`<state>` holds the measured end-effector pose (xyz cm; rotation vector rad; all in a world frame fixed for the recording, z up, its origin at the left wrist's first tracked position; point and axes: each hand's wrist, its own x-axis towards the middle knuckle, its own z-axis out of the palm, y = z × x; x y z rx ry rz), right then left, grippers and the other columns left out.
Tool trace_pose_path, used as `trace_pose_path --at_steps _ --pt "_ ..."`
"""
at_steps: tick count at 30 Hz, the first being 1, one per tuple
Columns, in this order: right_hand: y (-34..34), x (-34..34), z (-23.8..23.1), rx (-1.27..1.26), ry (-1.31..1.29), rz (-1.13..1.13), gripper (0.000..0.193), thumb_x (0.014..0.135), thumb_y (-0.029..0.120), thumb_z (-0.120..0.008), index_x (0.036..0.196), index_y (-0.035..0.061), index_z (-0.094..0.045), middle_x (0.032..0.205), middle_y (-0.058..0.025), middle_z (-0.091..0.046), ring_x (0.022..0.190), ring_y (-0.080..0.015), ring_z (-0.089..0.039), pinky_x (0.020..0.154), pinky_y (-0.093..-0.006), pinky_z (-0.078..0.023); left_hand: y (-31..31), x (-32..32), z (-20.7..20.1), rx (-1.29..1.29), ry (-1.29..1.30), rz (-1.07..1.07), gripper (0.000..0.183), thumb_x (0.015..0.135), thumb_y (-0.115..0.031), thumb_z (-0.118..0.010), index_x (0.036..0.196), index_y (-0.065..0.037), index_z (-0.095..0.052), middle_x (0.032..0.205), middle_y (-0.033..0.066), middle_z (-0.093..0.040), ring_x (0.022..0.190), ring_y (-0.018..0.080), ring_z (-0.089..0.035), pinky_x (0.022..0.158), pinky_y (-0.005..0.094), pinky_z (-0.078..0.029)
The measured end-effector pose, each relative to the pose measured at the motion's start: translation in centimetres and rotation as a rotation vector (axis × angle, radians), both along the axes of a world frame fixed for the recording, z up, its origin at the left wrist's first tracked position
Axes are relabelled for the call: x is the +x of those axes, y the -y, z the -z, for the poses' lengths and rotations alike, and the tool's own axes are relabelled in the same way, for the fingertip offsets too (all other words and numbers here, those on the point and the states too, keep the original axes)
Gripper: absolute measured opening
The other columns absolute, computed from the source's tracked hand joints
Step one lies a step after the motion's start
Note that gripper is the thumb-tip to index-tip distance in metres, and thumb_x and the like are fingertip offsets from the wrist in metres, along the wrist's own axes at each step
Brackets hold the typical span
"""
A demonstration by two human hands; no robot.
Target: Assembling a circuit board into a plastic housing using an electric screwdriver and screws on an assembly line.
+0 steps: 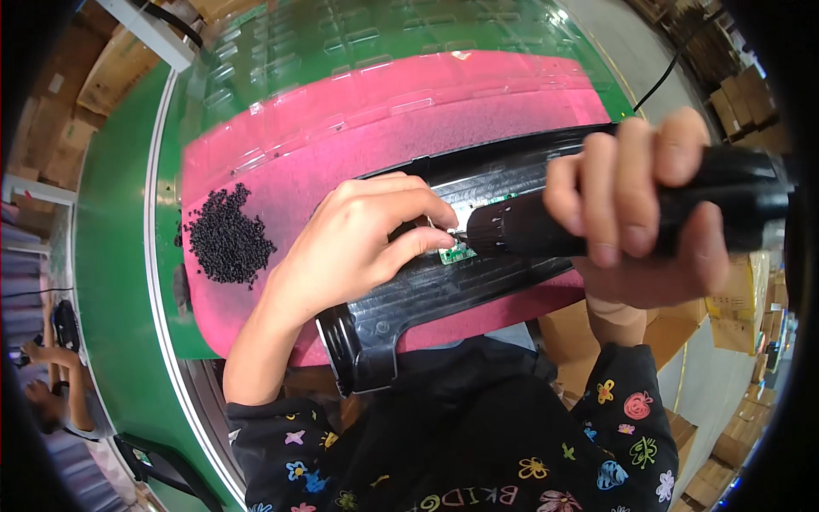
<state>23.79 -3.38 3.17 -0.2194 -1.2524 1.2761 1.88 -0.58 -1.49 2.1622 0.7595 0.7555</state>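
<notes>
Head view: right hand (636, 205) aims electric screwdriver (546, 226) leftward, axis horizontal

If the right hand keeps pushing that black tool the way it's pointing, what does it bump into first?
Probably the small green circuit board on the long black plastic part. The right hand aims the black tool there, beside the left hand's fingertips.
</notes>
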Motion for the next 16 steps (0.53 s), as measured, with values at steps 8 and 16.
trace_pose_path --at_steps 8,16 --pt "-0.1 -2.3 1.7 -0.143 0.195 0.042 0.030 0.086 0.029 -0.066 0.097 0.0084 -0.047 0.061 0.0015 -0.047 0.048 -0.0098 -0.045 0.050 -0.0268 -0.039 -0.4 -0.8 0.9 0.254 -0.107 -0.165 0.011 0.081 -0.003 -0.070 0.091 -0.001 -0.067 0.086 0.0118 -0.067 0.083 0.0309 -0.064 0.072 0.0385 -0.052" --pt "-1.0 -1.7 2.7 0.045 0.263 -0.200 0.026 0.084 0.001 -0.058 0.105 0.0021 -0.042 0.075 -0.0120 -0.058 0.061 -0.0118 -0.054 0.061 -0.0265 -0.048 0.0 -0.7 1.0 0.349 -0.076 -0.160 0.012 0.081 -0.005 -0.070 0.092 -0.003 -0.067 0.088 0.0099 -0.066 0.086 0.0298 -0.063 0.073 0.0379 -0.052"
